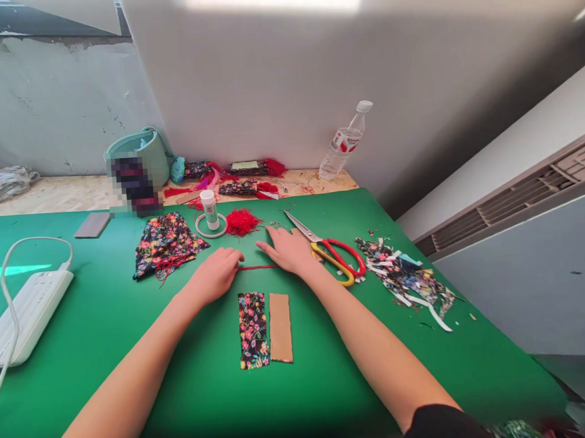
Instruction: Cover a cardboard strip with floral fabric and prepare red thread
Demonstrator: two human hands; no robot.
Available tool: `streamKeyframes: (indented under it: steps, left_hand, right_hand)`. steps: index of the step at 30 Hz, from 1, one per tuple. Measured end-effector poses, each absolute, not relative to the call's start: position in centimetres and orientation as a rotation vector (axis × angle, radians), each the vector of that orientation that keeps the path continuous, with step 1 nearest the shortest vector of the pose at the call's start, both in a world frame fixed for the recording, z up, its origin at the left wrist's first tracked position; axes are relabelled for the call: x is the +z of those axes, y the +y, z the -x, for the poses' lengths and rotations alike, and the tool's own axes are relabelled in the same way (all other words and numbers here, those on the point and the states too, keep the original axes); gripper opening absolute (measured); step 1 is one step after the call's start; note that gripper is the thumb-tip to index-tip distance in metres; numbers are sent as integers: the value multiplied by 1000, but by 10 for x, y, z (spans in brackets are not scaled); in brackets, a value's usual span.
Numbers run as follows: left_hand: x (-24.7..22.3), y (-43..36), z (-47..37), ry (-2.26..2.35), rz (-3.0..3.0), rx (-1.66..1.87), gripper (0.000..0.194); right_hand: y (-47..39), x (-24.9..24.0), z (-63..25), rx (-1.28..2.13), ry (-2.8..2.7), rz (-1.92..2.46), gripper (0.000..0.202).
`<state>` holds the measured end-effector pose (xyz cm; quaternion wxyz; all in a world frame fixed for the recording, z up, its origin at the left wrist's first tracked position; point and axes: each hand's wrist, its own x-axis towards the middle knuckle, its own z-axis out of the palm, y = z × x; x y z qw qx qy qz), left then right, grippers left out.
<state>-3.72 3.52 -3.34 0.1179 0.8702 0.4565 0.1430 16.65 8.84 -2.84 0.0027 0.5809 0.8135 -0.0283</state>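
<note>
Red cord (257, 267) | left grip (217, 275): can't tell | right grip (289, 249): spread | teal basket (156, 147): blue item (143, 143) inside

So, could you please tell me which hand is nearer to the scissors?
The right hand, just left of the scissors near their pivot; the left hand is farther left, by the red cord.

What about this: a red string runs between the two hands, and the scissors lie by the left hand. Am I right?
Not quite: in the head view, the scissors lie by the right hand, not the left hand. The red string does run between both hands.
</note>
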Motion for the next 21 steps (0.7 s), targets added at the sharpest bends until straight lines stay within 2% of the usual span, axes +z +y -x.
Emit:
streamKeyframes:
  steps: [9, 16, 21]
  left_hand:
    - [-31, 34, 37, 1324, -2532, 419, 20]
    - [-28, 33, 36, 1326, -2535, 388, 18]
    - [-27, 32, 35, 1327, -2541, 388, 18]
  right_hand:
    - [66, -22, -178, -90, 2608, -1833, 28]
    - [65, -19, -182, -206, 2563, -2047, 15]
    - [72, -25, -180, -198, 2544, -2076, 15]
